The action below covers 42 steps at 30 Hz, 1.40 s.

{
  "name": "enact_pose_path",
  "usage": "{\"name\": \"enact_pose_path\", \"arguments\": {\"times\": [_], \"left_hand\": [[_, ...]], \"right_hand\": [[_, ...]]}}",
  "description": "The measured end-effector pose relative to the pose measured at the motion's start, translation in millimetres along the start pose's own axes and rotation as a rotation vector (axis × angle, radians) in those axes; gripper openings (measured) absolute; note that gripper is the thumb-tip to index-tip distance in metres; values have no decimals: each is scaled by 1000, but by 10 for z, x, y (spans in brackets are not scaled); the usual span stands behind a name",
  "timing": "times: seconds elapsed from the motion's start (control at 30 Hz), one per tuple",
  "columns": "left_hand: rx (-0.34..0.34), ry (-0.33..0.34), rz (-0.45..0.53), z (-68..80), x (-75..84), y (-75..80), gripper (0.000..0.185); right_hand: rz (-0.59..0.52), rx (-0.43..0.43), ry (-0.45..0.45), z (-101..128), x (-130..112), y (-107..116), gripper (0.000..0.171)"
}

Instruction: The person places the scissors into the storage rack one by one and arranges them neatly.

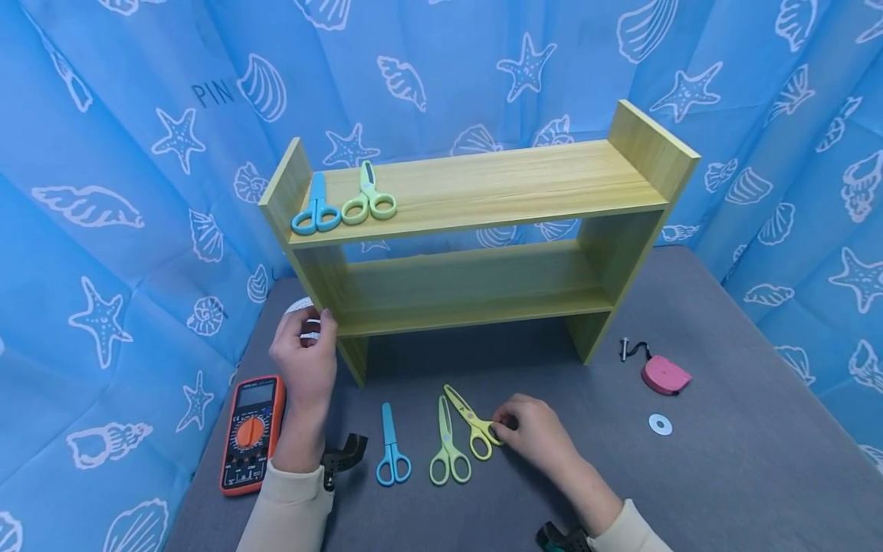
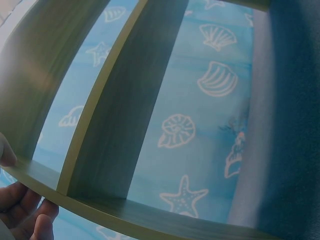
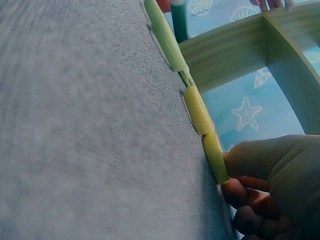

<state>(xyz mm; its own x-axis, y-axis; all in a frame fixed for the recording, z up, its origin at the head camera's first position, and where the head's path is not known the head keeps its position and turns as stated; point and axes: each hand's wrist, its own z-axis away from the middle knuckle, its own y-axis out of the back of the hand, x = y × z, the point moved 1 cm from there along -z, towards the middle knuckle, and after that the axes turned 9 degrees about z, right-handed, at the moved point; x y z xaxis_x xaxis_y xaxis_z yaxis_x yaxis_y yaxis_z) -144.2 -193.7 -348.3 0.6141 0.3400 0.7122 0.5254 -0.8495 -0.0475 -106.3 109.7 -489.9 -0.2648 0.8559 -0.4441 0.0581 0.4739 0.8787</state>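
Observation:
My left hand (image 1: 306, 353) grips the left side panel of a two-tier wooden shelf (image 1: 476, 287). In the left wrist view, its thumb lies inside the panel and its fingers (image 2: 30, 210) curl round the outside. My right hand (image 1: 534, 431) pinches the right handle loop of yellow scissors (image 1: 476, 422), whose blades point away to the left on the grey table. Left of them lie green scissors (image 1: 444, 445), then blue scissors (image 1: 391, 448) with covered blades. On the top shelf, another blue pair (image 1: 317, 205) and a light green pair (image 1: 368, 198) lie side by side at the left end.
An orange-edged multimeter (image 1: 253, 435) lies beside my left forearm. Right of the shelf are a pink tape measure (image 1: 665, 376), a metal bolt (image 1: 624, 349) and a white washer-like disc (image 1: 660, 424). A white object (image 1: 299, 305) shows partly behind my left hand. Blue seashell-patterned curtains (image 1: 441, 69) surround the table.

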Motion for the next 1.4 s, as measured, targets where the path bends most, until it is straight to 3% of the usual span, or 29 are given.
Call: {"name": "enact_pose_path", "arguments": {"times": [0.33,0.63,0.87,1.1,1.4], "left_hand": [[-5,4,18,13,5,13,8],[3,-4,14,10,7,8,9],[0,4,22,-4,24,7,8],[1,7,25,-3,2,6,9],[9,-6,32,-1,7,8,8]], "right_hand": [[-57,24,4,78,-42,132,18],[-125,23,-114,185,-183,542,15],[-158,125,-135,266,-286,918,14],[-185,247,-94,343,-363,1243,20],[-242,283,-85,293,-417,1591,17]]}}
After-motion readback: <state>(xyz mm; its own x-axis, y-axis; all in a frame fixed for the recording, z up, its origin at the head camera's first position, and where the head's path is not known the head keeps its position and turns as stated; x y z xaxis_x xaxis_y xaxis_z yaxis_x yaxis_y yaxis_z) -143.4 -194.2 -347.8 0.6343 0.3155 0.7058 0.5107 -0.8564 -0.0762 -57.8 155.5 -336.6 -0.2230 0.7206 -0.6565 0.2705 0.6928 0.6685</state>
